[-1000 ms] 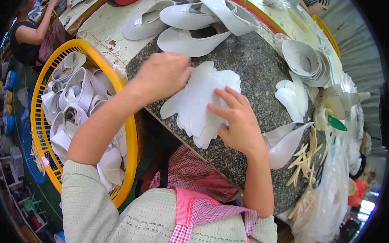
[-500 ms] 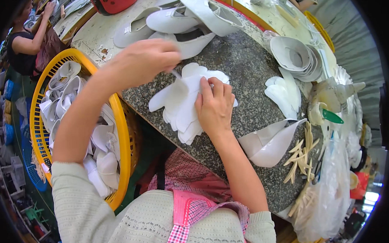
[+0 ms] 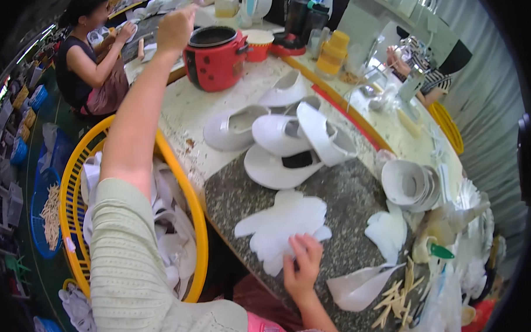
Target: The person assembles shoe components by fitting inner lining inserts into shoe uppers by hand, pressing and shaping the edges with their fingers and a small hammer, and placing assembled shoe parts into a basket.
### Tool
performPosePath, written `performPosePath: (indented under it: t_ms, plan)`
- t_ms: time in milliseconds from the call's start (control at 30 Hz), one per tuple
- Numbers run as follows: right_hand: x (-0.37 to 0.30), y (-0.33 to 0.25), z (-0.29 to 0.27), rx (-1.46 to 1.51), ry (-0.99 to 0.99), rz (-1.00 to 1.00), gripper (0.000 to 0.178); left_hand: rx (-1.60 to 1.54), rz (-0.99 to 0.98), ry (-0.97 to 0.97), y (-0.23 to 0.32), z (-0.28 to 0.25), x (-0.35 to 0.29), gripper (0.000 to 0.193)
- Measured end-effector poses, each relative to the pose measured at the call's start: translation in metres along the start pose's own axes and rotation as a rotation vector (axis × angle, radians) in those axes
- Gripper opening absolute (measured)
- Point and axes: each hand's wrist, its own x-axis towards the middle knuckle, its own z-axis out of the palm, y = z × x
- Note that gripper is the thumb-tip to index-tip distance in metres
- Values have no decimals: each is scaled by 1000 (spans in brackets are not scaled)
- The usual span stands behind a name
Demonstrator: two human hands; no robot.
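Clock directions taken from the white sheet pile. White surface (image 3: 184, 110) runs up to 12, dark speckled slab (image 3: 348, 192) lying on its near part. Yellow basket (image 3: 201, 244) at 9, just beside the slab, loaded with white shoe parts (image 3: 185, 239), some partly hidden behind the left arm. Person in a dark sleeveless top (image 3: 74, 58) sits between 10 and 11, well apart.

White shoes (image 3: 280, 168) at 12: loose cluster, some overlapping, partly on the slab, partly on the bare surface. White sheet pile (image 3: 282, 224) lies flat on the slab, below the shoes: thin, rounded pieces, overlapping and fanned out. Red pot (image 3: 215, 68) at 11, dark spots on its side, behind the shoes. Nested pale cup-like parts (image 3: 403, 181) between 2 and 3.

Right hand (image 3: 306, 264) at 5: fingers bent and partly spread, fingertips on the near edge of the pile, not gripped around it. Left hand (image 3: 176, 30) at 11, arm stretched across the basket, fingers curled in; can't tell if it holds anything. Nearest thing is the pot.

Folded pointed white piece (image 3: 357, 288) at 4. Smaller white stack (image 3: 386, 231) at 3. Pale slim sticks (image 3: 393, 302) at 4, heaped loosely, past the pointed piece.
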Motion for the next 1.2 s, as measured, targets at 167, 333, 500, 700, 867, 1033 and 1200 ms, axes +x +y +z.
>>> performPosePath:
  t_ms: [167, 333, 500, 700, 867, 1033, 1200]
  plan:
    - [0, 11, 0, 46, 3, 88, 37, -77, -14, -263, -24, 87, -23, 16]
    - [8, 12, -2, 22, -30, 83, 36, -235, 135, -461, -19, 88, -21, 12]
    - [13, 9, -2, 17, -64, 143, 34, -296, -65, -871, -31, 118, 9, 9]
    - [19, 11, -1, 0, -36, 165, 32, -242, 109, -876, -44, 168, 8, 12]
    - [17, 11, -4, 29, -89, 174, 28, -164, -6, -1050, -40, 168, 19, 19]
    - [15, 14, -7, 34, -75, 180, 26, -128, -24, -1104, -35, 181, 15, 21]
    - [10, 15, -7, 43, -59, 190, 25, -247, -93, -976, -36, 175, 18, 16]
